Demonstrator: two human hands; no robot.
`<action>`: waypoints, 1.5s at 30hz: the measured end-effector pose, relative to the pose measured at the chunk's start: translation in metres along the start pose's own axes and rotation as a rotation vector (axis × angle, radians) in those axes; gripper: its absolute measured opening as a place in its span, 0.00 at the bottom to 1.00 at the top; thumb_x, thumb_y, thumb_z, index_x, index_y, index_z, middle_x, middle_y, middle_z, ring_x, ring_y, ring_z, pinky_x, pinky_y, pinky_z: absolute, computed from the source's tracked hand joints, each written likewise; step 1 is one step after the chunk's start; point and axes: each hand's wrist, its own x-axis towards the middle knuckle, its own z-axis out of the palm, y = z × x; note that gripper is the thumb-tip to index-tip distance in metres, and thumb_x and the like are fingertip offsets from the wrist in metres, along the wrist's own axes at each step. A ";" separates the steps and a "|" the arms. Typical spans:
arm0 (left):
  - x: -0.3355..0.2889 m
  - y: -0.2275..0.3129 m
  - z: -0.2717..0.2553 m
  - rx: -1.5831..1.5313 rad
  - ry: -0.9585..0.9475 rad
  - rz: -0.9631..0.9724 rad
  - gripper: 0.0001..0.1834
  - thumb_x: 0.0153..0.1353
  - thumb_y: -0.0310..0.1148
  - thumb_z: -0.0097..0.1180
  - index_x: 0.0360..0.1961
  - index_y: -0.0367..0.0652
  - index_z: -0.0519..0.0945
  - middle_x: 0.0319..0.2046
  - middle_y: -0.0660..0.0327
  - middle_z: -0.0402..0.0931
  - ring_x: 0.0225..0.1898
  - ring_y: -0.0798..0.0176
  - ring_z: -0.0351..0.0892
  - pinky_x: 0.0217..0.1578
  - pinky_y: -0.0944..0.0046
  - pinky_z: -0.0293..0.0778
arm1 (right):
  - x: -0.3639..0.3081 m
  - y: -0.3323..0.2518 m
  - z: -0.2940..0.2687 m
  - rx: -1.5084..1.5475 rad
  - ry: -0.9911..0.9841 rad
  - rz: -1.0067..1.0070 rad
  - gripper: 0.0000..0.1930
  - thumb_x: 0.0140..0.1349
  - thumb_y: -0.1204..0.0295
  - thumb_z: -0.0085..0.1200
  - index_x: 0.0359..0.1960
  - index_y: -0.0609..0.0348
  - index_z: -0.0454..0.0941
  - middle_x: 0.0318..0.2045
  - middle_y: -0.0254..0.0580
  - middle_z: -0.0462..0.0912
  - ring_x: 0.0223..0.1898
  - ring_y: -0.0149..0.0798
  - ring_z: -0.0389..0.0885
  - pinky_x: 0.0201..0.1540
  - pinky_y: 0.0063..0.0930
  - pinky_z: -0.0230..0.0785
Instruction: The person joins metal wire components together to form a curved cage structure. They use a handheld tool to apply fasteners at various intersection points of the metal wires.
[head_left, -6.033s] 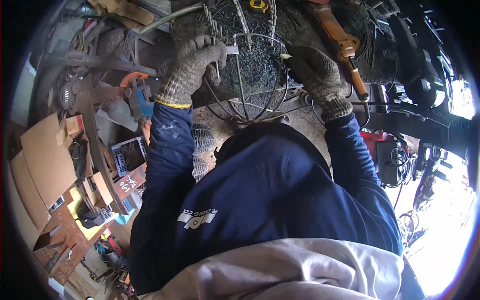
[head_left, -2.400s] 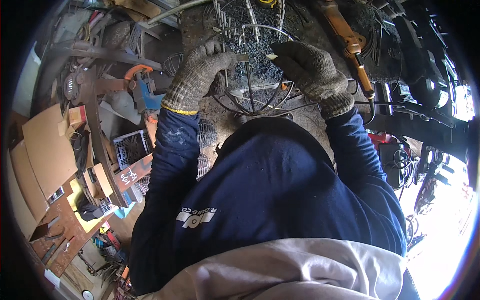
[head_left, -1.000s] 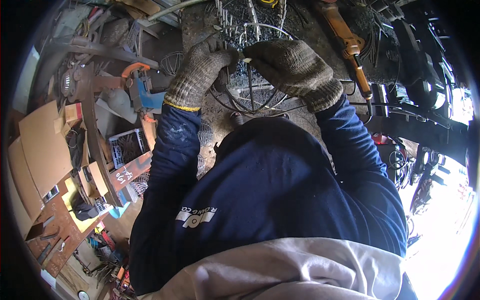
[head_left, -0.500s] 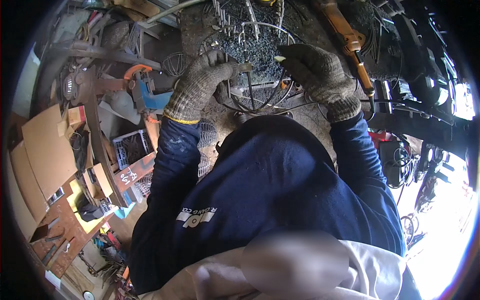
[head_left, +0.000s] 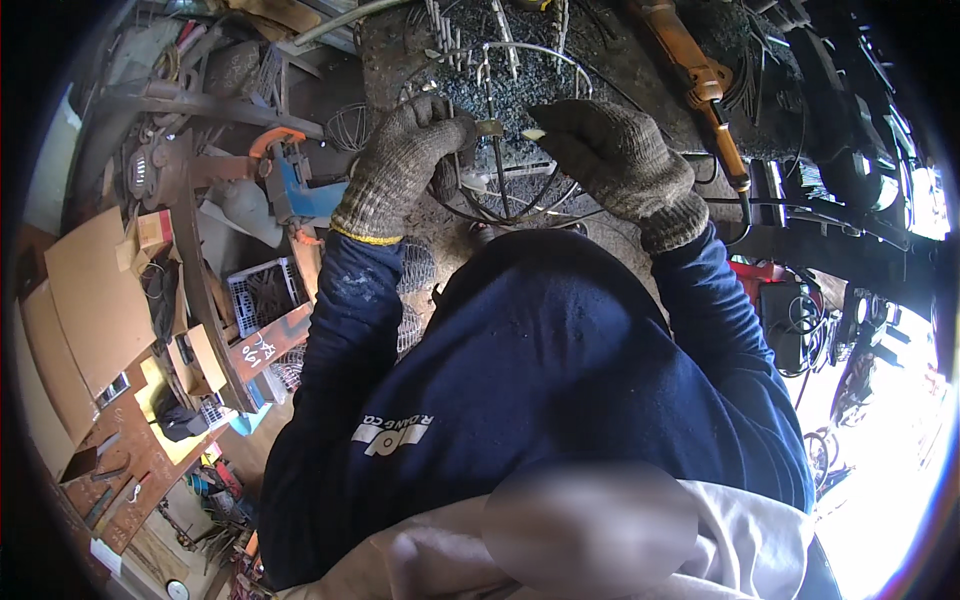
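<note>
A round wire frame (head_left: 520, 205) of thin metal rods lies on a dark workbench (head_left: 600, 70) in front of me. My left hand (head_left: 405, 160), in a grey knit glove, grips the frame's left side near a small metal piece. My right hand (head_left: 615, 155), also gloved, is closed around a small pale rod-like piece at the frame's upper middle. Both dark blue sleeves reach up from the lower edge. Several short metal rods (head_left: 470, 25) lie on the bench beyond the frame.
An orange-handled tool (head_left: 700, 85) with a black cable lies on the bench to the right. A blue and orange machine (head_left: 295, 180) stands at the left. Cardboard pieces (head_left: 90, 300), a white crate (head_left: 255, 290) and scattered tools cover the floor at the left.
My hands came together over the wire frame a second ago, then parted again. The left hand stays on the frame's left side; the right hand has shifted slightly right.
</note>
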 end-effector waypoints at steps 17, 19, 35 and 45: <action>0.003 -0.001 -0.002 0.108 -0.021 0.007 0.11 0.66 0.37 0.60 0.31 0.42 0.79 0.24 0.65 0.78 0.18 0.73 0.74 0.20 0.71 0.67 | 0.027 -0.009 0.018 -0.278 -0.086 -0.232 0.14 0.70 0.66 0.57 0.53 0.56 0.84 0.42 0.45 0.88 0.43 0.48 0.88 0.45 0.38 0.82; 0.000 0.003 -0.004 0.147 -0.035 -0.034 0.10 0.66 0.37 0.60 0.32 0.41 0.79 0.25 0.65 0.78 0.19 0.73 0.74 0.21 0.71 0.68 | 0.026 -0.004 0.019 -0.294 -0.080 -0.234 0.15 0.70 0.63 0.54 0.52 0.54 0.85 0.45 0.44 0.88 0.44 0.48 0.88 0.46 0.39 0.83; -0.015 -0.006 -0.009 0.002 -0.138 -0.117 0.07 0.66 0.34 0.61 0.38 0.42 0.78 0.33 0.68 0.77 0.33 0.76 0.73 0.34 0.73 0.71 | -0.017 0.002 0.000 0.064 -0.033 0.132 0.16 0.72 0.75 0.59 0.59 0.60 0.81 0.42 0.40 0.89 0.40 0.29 0.86 0.43 0.26 0.81; -0.017 -0.009 0.003 0.001 -0.013 -0.038 0.06 0.66 0.30 0.58 0.34 0.39 0.79 0.25 0.66 0.79 0.21 0.76 0.75 0.21 0.71 0.70 | -0.013 -0.008 0.007 -0.012 -0.053 0.057 0.15 0.70 0.72 0.60 0.58 0.57 0.82 0.43 0.46 0.88 0.43 0.43 0.89 0.45 0.34 0.82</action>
